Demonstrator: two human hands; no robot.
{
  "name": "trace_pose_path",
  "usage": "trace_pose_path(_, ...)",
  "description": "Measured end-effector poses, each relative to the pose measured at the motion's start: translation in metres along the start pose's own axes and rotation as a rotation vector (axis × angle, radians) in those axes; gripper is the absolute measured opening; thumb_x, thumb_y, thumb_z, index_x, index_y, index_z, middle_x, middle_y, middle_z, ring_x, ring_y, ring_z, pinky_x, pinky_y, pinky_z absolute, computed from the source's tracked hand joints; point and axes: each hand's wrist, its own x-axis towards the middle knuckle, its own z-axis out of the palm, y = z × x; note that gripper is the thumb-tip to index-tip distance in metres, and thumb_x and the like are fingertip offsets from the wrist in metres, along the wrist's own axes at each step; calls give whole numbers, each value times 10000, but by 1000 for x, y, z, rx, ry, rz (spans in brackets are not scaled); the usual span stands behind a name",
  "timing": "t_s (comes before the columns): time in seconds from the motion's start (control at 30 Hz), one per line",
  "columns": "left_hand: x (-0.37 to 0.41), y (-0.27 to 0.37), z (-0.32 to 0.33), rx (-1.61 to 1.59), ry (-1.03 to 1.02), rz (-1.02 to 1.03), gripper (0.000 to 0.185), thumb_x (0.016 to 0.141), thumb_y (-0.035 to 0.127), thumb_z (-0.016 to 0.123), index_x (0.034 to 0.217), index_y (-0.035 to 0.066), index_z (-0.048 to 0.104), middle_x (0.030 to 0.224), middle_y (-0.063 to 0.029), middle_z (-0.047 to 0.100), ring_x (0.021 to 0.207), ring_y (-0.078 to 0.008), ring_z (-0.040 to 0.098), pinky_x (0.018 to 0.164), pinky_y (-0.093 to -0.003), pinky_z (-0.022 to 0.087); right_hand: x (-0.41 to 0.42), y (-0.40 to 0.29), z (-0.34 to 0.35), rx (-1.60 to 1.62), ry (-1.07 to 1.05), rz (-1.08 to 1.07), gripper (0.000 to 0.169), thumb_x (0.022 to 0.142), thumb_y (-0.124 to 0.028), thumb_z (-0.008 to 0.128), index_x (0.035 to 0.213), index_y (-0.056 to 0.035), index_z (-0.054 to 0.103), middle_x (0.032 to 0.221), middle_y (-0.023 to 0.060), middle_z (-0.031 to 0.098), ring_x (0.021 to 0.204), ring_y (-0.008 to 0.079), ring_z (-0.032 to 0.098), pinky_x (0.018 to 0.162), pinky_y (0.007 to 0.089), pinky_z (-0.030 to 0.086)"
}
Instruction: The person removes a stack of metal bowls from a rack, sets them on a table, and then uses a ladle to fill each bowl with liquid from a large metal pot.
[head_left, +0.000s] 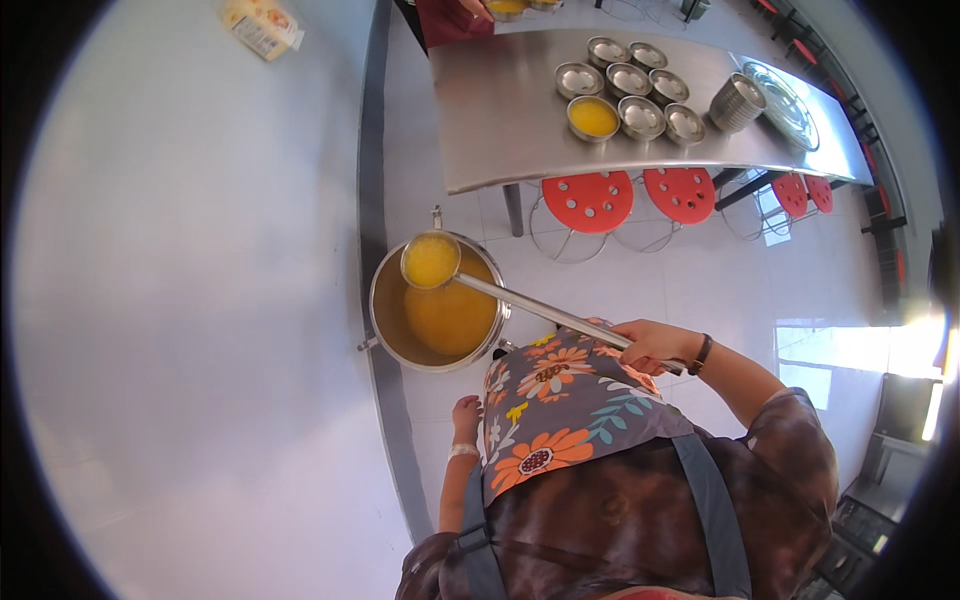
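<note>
My right hand (651, 346) grips the long metal handle of a ladle (540, 307). The ladle's bowl, filled with yellow liquid (431, 259), is over the far part of a deep stainless steel pot (386, 315). More orange-yellow liquid (450, 319) lies inside the pot, which has clamps around its rim. My left hand (466, 414) hangs beside my floral apron (551, 397), near the pot's close side. Its fingers look loosely curled, and nothing is visible in them.
On a steel table (502, 127) stand several metal bowls (642, 118), one holding yellow liquid (592, 117), a bowl stack (735, 105) and round metalware (784, 105). Red stools (589, 201) are beneath. A wall (225, 300) runs along the left. A person's sleeve (454, 22) shows behind the table.
</note>
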Motion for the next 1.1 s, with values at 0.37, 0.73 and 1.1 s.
trace_pose_path(0.37,-15,3,-5,92,6,20,193,749,50,480,918,21,571,746,-72,583,581,-130,530,473,-234,416,-100,-36,-24,364,372,-272,417,750,31,436,1159,-38,403,521,-55,312,347,13,271,296,179,197)
trace_pose_path(0.73,-45,21,10,152,66,100,212,754,119,492,910,56,620,725,-41,610,598,-102,534,536,-226,420,-72,-102,-134,163,812,-393,109,735,-38,516,831,-33,464,529,-11,394,333,46,330,289,213,264)
trace_pose_path(1.1,-73,18,9,94,106,6,207,741,51,492,936,38,561,776,-73,584,584,-126,531,472,-225,419,-49,-116,-172,45,866,-368,96,694,-31,526,685,-22,431,530,22,440,353,83,402,292,242,328)
